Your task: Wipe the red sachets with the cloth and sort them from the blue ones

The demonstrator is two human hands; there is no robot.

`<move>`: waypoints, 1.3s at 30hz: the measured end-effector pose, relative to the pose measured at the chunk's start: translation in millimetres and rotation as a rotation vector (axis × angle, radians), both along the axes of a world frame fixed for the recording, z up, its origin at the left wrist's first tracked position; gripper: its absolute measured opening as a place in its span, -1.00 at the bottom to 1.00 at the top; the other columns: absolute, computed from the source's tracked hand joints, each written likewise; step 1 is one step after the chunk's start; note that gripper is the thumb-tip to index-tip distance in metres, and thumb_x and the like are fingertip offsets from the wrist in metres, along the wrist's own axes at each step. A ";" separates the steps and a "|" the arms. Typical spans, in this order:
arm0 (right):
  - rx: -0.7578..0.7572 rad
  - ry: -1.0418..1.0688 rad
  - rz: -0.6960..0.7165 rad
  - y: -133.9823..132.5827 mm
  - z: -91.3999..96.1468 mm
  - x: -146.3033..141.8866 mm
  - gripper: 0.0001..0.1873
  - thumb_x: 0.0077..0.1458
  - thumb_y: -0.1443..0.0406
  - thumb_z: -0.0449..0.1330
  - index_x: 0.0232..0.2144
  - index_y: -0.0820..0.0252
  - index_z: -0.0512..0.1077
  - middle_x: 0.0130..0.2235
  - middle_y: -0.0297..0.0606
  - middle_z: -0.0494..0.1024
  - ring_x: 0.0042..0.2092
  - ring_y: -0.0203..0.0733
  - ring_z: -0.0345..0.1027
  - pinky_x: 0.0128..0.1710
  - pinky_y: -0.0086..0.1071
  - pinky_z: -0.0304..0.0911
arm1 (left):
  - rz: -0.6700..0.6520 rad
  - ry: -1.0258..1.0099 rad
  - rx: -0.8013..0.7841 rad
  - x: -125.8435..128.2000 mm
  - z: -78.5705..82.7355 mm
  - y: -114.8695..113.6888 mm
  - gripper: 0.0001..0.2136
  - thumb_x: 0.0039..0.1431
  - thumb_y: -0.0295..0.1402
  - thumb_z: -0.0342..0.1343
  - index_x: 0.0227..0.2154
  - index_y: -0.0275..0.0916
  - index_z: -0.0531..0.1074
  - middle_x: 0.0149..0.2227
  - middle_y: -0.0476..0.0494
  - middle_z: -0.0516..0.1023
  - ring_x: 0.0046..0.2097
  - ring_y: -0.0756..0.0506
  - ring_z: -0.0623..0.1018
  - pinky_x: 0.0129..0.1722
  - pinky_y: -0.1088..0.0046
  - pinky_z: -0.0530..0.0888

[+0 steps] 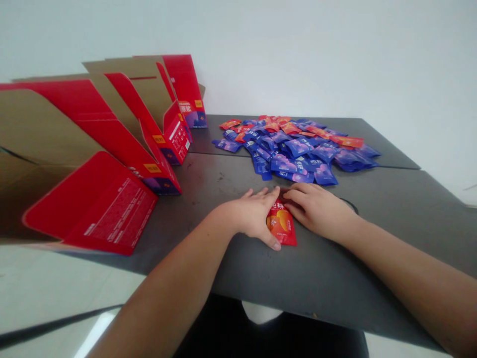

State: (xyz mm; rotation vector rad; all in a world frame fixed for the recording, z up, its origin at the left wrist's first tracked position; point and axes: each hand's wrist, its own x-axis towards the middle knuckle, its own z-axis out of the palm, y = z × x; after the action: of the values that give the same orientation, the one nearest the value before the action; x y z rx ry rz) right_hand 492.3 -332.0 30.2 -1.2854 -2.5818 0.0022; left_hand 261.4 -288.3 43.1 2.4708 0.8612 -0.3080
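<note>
A small stack of red-orange sachets [282, 224] lies on the dark table [335, 278] in front of me. My left hand [254, 214] presses against the stack's left side, thumb along its lower edge, fingers curved over the top. My right hand [318, 206] closes on the stack's right side, fingers bent toward the left hand's fingertips. Both hands hold the sachets between them. Behind the hands sits a heap of blue and red sachets [298, 149].
Several open red cardboard display boxes [112, 149] with brown insides stand along the left of the table, the nearest one [93, 209] overhanging the front edge. A white wall rises behind. A seam [391, 169] runs where two table tops meet.
</note>
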 end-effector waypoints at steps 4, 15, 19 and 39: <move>0.116 0.135 -0.116 -1.6 5.0 10.9 -0.72 0.38 0.24 0.18 0.07 0.22 0.45 0.00 0.00 0.63 -0.02 0.09 0.55 -0.01 -0.04 0.48 | 0.005 -0.005 -0.002 -0.5 0.4 0.0 0.41 -0.11 0.21 0.34 0.53 -0.34 -0.48 0.57 -0.44 -0.35 0.58 -0.33 -0.21 0.52 -0.04 -0.18; -0.317 0.266 0.260 -50.3 27.7 -22.3 -0.81 0.28 0.41 0.21 -0.12 0.04 0.51 -0.10 -0.29 0.67 -0.08 -0.15 0.54 0.00 -0.23 0.37 | -0.013 0.008 0.041 1.9 -0.3 -0.4 0.44 -0.15 0.16 0.41 0.54 -0.34 -0.44 0.57 -0.40 -0.31 0.58 -0.33 -0.18 0.52 -0.03 -0.12; -0.232 0.200 0.214 -33.9 19.3 -17.4 -0.91 0.32 0.36 0.19 -0.18 0.09 0.49 -0.14 -0.25 0.65 -0.09 -0.10 0.51 -0.01 -0.16 0.34 | -0.008 0.017 0.010 2.1 1.5 -1.5 0.41 -0.13 0.20 0.39 0.54 -0.30 -0.42 0.58 -0.32 -0.32 0.58 -0.33 -0.18 0.53 -0.03 -0.14; -0.165 0.441 0.244 -58.2 18.1 -32.5 -0.80 0.36 0.38 0.19 -0.01 0.04 0.45 0.09 -0.18 0.63 0.09 -0.12 0.55 0.03 -0.26 0.49 | -0.054 0.007 0.034 -0.6 1.2 0.1 0.33 -0.04 0.10 0.39 0.54 -0.32 -0.38 0.58 -0.41 -0.33 0.58 -0.36 -0.21 0.51 -0.12 -0.13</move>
State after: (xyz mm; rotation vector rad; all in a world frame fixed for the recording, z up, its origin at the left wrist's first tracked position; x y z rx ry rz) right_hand 459.7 -390.3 48.3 -0.8840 -2.3629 0.4952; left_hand 260.8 -288.2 44.4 2.5292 0.8091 -0.3233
